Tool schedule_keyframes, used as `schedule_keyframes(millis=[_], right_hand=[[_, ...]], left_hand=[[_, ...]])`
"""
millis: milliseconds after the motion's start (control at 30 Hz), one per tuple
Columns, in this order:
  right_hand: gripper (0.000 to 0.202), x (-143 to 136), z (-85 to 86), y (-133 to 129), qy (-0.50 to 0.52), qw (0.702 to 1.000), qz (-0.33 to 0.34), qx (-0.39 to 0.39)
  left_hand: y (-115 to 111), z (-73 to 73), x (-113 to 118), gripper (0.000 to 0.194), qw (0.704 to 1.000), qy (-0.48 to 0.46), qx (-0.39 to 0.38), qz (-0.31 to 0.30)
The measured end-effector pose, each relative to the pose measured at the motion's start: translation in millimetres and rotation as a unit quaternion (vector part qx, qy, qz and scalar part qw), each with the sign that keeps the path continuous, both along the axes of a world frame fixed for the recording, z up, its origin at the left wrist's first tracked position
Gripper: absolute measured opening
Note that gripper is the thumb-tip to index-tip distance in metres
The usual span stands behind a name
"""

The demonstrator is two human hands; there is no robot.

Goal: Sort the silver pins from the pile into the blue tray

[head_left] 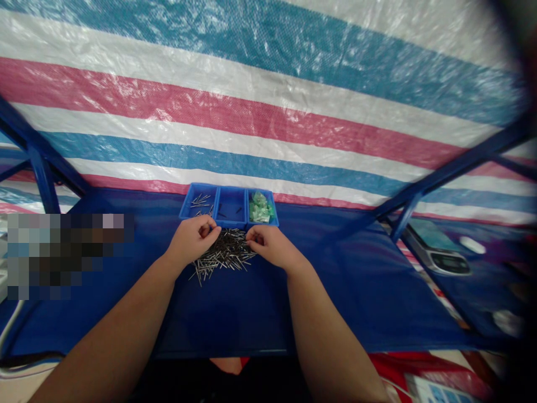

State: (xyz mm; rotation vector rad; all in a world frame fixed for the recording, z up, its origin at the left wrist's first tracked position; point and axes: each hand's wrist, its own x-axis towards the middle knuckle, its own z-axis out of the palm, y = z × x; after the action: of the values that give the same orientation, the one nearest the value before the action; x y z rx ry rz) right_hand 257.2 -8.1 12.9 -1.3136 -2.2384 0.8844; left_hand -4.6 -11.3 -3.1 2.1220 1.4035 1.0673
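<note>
A shiny woven plastic sheet striped in red, white and blue fills the background, its surface wrinkled and full of glare. Below it spreads a smooth dark blue tabletop. Its far edge meets the sheet, its near edge runs just in front of the person's body, and its right edge slants away past a blue painted bar frame. A broad stretch of the tabletop gives room between the right forearm and that edge; the side toward the left forearm is more crowded. Beyond the right edge sits a grey flat-topped digital scale.

A shallow blue plastic tray with three rectangular compartments stands near the far edge, its rim close ahead of the hands. Against its near side lies a loose, tangled heap of thin, straight metal pins, silvery and dark, with stray ends sticking out toward the person.

The left hand and right hand flank the heap, fingers curled and thumbs drawn in close to the forefingers; whether either grips a pin cannot be told. Crumpled translucent green plastic fills the tray's right compartment. Slender silvery pins lie scattered in the left one, and a few short dark pieces in the middle.
</note>
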Motion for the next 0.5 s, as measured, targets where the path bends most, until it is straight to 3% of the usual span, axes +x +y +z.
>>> schedule_keyframes(millis=[100, 200, 500], right_hand=[[0.006, -1, 2.7, 0, 0.065, 0.998, -0.015, 0.004], [0.010, -3, 3.0, -1, 0.139, 0.990, -0.015, 0.002], [0.015, -12, 1.9, -6, 0.177, 0.984, -0.007, -0.012]], left_hand=[[-4, 3.7, 3, 0.011, 0.997, 0.015, -0.005, -0.080], [-7, 5.5, 7, 0.017, 0.991, 0.025, -0.009, -0.133], [-11, 6.8, 13, 0.017, 0.985, 0.038, -0.011, -0.168]])
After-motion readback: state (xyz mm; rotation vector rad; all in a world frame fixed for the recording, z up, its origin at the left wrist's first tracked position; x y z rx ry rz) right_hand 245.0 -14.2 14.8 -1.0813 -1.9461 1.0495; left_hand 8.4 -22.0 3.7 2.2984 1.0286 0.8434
